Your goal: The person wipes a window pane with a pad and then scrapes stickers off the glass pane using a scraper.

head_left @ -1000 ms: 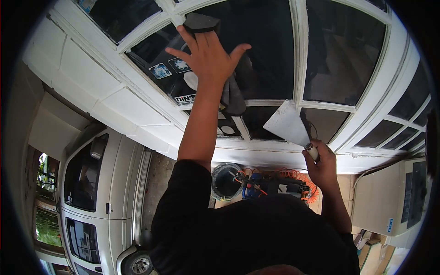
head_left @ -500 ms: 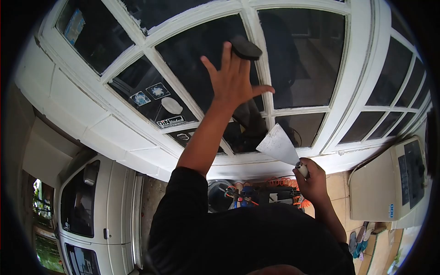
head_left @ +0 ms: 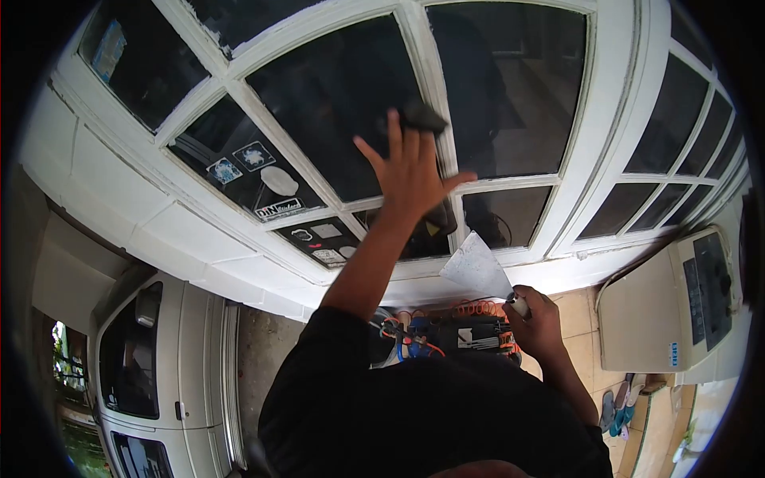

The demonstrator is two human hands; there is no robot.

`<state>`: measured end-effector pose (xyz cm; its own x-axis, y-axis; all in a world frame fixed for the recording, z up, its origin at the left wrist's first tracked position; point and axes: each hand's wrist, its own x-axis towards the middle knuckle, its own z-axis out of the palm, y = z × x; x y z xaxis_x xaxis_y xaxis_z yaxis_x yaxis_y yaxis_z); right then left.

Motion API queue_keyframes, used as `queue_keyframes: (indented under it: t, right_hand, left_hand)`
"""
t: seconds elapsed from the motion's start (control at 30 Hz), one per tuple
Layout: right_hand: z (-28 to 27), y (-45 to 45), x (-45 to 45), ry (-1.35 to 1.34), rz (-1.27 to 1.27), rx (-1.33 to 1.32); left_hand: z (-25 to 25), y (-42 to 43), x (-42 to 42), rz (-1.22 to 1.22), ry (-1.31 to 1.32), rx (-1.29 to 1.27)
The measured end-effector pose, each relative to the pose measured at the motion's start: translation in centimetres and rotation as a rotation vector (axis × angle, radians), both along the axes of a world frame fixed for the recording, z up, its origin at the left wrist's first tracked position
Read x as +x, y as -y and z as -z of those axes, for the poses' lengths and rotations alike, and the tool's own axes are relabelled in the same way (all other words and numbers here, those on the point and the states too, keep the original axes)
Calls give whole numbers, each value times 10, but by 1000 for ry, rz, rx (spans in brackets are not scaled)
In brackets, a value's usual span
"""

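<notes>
My left hand (head_left: 410, 171) is stretched out over a dark window pane (head_left: 335, 88), fingers spread. A dark block (head_left: 424, 117) lies at its fingertips, beside the white window bar (head_left: 434, 76); whether the fingers grip it is hard to tell, but they press against it. Lower right, my right hand (head_left: 535, 319) is closed round the handle of a wide scraper (head_left: 478, 267). Its pale, flat blade points up and left, in front of the lower window frame.
Below the window stand a toolbox (head_left: 474, 334), coiled orange hose (head_left: 478, 307) and cables. A washing machine (head_left: 645, 319) is at right, with footwear (head_left: 617, 414) beneath. A parked vehicle (head_left: 191, 350) stands at left. Stickers (head_left: 253, 156) mark one pane.
The view has shifted to the right along the window. My left hand and the block have moved from the stickered side to the middle pane's right edge, then down. My right hand still holds the scraper.
</notes>
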<state>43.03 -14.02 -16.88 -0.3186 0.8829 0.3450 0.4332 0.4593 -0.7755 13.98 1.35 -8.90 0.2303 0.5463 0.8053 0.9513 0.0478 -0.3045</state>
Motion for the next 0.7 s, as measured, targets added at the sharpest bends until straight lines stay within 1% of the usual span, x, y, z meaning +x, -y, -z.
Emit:
queue_keyframes:
  t: [0.03, 0.07, 0.1, 0.17, 0.27, 0.3, 0.33, 0.37, 0.43, 0.47, 0.5, 0.53, 0.57, 0.6, 0.63, 0.7]
  right_hand:
    - [1, 3, 0, -18, -4, -21]
    - [2, 6, 0, -15, -7, -26]
    - [3, 9, 0, -4, -6, -39]
    - [4, 10, -1, 12, -2, -55]
    - [7, 3, -6, 17, 9, -17]
    - [9, 3, -8, -11, 27, -36]
    - [11, 2, -9, -41, 47, -55]
    - [14, 2, -9, -45, 61, -97]
    - [16, 5, -11, -48, 54, -103]
    - [16, 5, -9, -53, 50, -102]
    - [18, 5, -9, -51, 13, 0]
    - [19, 6, -8, -48, 14, -4]
    - [22, 8, -7, -26, 19, 9]
    - [24, 9, -8, -5, 25, 21]
    - [25, 11, -9, -6, 32, 15]
    - [22, 14, -9, 49, 24, -134]
  left_hand:
    - [33, 5, -4, -7, 5, -7]
    - [67, 7, -10, 58, -13, 19]
    - [67, 15, -5, 127, -31, 47]
    - [51, 2, -3, 142, -8, 47]
    - [-11, -17, 3, 71, 35, 37]
    - [-30, -23, 2, 53, 29, 116]
    - [-38, -25, -1, 36, 21, 196]
    - [-35, -20, -7, 33, 23, 188]
    - [-22, -6, -23, 29, 104, 99]
    - [2, 3, -36, 21, 115, 95]
    - [40, 13, -55, -20, 122, 92]
    - [69, 25, -70, -54, 122, 91]
    - [83, 42, -80, -163, 150, 19]
    - [90, 53, -90, -270, 175, -54]
    - [92, 55, -102, -264, 173, -60]
    - [97, 62, -117, -364, 127, 13]
